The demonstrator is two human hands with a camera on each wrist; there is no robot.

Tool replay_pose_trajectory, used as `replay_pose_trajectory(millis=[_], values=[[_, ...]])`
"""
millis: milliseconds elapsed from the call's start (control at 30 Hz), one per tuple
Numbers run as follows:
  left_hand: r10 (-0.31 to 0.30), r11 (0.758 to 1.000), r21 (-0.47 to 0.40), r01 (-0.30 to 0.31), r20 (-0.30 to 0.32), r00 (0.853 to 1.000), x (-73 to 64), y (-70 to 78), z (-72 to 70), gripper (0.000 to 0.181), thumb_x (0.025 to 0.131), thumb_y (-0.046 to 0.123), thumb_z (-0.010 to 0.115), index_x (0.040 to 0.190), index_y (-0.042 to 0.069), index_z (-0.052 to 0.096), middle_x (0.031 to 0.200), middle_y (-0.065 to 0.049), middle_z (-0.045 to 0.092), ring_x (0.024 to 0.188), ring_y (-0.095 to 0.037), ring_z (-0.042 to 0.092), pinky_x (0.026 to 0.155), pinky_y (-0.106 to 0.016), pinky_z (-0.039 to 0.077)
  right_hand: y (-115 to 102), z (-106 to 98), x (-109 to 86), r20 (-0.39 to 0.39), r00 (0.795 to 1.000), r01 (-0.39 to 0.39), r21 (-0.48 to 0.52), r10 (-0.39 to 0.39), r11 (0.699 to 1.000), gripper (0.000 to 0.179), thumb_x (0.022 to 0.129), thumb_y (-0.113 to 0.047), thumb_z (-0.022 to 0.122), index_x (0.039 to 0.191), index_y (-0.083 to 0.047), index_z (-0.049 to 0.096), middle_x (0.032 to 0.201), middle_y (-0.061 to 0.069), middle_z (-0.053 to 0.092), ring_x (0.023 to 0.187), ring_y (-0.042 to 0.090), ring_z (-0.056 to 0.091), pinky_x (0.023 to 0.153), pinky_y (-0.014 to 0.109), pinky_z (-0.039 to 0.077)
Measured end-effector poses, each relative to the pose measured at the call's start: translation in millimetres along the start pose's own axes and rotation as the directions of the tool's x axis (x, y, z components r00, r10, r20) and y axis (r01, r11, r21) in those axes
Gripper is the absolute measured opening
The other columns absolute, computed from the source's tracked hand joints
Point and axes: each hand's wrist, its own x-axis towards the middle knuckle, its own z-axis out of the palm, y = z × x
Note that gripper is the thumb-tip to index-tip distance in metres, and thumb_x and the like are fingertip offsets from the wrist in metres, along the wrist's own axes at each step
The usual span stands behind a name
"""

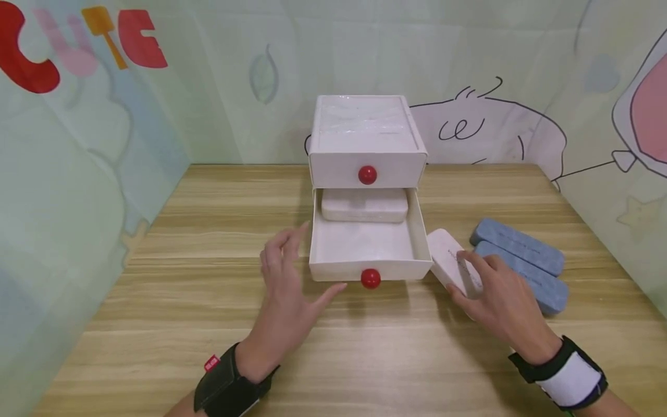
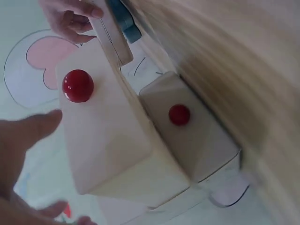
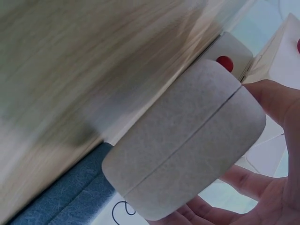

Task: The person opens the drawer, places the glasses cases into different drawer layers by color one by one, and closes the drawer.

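Note:
My right hand (image 1: 502, 295) grips a white, rounded glasses case (image 1: 447, 260) between thumb and fingers, just right of the pulled-out drawer. In the right wrist view the case (image 3: 185, 140) shows a seam along its side and is raised off the table. The white drawer (image 1: 365, 243) has a red knob (image 1: 370, 278) and holds another white glasses case (image 1: 364, 205) at its back. My left hand (image 1: 286, 289) is at the drawer's left front corner, fingers spread and thumb near the knob, holding nothing.
Above the pulled-out drawer, the top drawer (image 1: 339, 171) of the white cabinet is closed. A lower drawer front (image 2: 201, 136) is visible beneath in the left wrist view. Two blue glasses cases (image 1: 521, 246) lie side by side at right. Printed cloth (image 1: 224, 87) walls surround the wooden table.

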Motion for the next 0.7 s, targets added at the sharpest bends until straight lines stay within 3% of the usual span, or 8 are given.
replay_pose_trajectory(millis=[67,167,333,400,467,533,600,700], values=[[0.172,0.982,0.079,-0.17,-0.012,0.985,0.0,6.3,1.2,0.103,0.07,0.024,0.096,0.153,0.007,0.037,0.146,-0.02,0.034,0.133,-0.035,0.031,0.11,-0.05,0.031,-0.7,-0.2,0.1,-0.002,1.0,0.001,0.0,-0.001,1.0,0.062,0.081,-0.033,0.083,0.132,-0.007,0.061,0.104,0.029,0.065,0.067,0.03,0.062,0.049,0.038,0.049],[0.376,0.902,0.206,-0.38,0.062,0.925,1.7,15.6,5.2,0.08,0.073,0.024,0.094,0.14,0.01,0.053,0.136,-0.015,0.047,0.125,-0.031,0.043,0.104,-0.045,0.039,-1.4,-0.1,0.0,-0.004,1.0,0.0,0.003,0.0,1.0,0.061,0.081,-0.033,0.083,0.132,-0.007,0.062,0.104,0.029,0.064,0.066,0.029,0.062,0.049,0.037,0.048],[0.545,0.71,0.369,-0.599,0.25,0.8,7.1,23.7,18.7,0.042,0.084,0.017,0.084,0.122,0.012,0.066,0.119,-0.007,0.062,0.109,-0.023,0.057,0.097,-0.032,0.052,-1.3,-0.3,0.0,-0.009,1.0,-0.001,0.007,0.001,1.0,0.06,0.081,-0.033,0.083,0.132,-0.007,0.062,0.104,0.029,0.064,0.064,0.028,0.061,0.048,0.036,0.047],[0.569,0.639,0.419,-0.644,0.305,0.763,8.3,25.4,23.7,0.034,0.088,0.011,0.079,0.12,0.012,0.068,0.118,-0.006,0.063,0.108,-0.021,0.059,0.095,-0.029,0.054,-1.4,-0.3,-0.2,-0.009,1.0,-0.001,0.007,0.001,1.0,0.061,0.081,-0.033,0.083,0.132,-0.007,0.062,0.104,0.03,0.064,0.064,0.027,0.061,0.048,0.035,0.047],[0.578,0.58,0.466,-0.669,0.343,0.74,9.2,26.3,28.0,0.029,0.091,0.008,0.075,0.119,0.012,0.069,0.119,-0.005,0.064,0.109,-0.02,0.06,0.095,-0.028,0.055,-1.5,-0.6,-0.4,-0.007,1.0,-0.006,0.005,0.006,1.0,0.061,0.081,-0.033,0.083,0.132,-0.007,0.062,0.105,0.03,0.064,0.064,0.027,0.061,0.048,0.035,0.047],[0.581,0.543,0.497,-0.677,0.359,0.73,9.7,26.7,31.0,0.025,0.093,0.007,0.073,0.118,0.012,0.069,0.119,-0.005,0.064,0.11,-0.019,0.061,0.095,-0.028,0.055,-1.6,-0.8,-0.4,-0.002,1.0,-0.012,0.005,0.012,1.0,0.062,0.081,-0.034,0.082,0.133,-0.007,0.061,0.106,0.03,0.064,0.065,0.028,0.061,0.048,0.035,0.047],[0.582,0.52,0.519,-0.678,0.366,0.726,10.5,26.5,33.5,0.023,0.094,0.008,0.071,0.116,0.012,0.069,0.119,-0.005,0.064,0.109,-0.018,0.062,0.094,-0.026,0.056,-1.4,-1.1,-0.1,0.003,1.0,-0.021,0.006,0.021,1.0,0.062,0.082,-0.034,0.082,0.133,-0.007,0.061,0.106,0.03,0.064,0.066,0.028,0.061,0.048,0.035,0.047],[0.592,0.513,0.522,-0.681,0.359,0.721,11.7,26.4,35.3,0.021,0.094,0.008,0.072,0.115,0.011,0.07,0.117,-0.005,0.065,0.107,-0.016,0.062,0.091,-0.025,0.056,-0.8,-2.0,0.6,0.003,1.0,-0.028,0.003,0.028,1.0,0.062,0.082,-0.034,0.082,0.134,-0.007,0.061,0.106,0.03,0.064,0.066,0.028,0.061,0.048,0.035,0.047]])
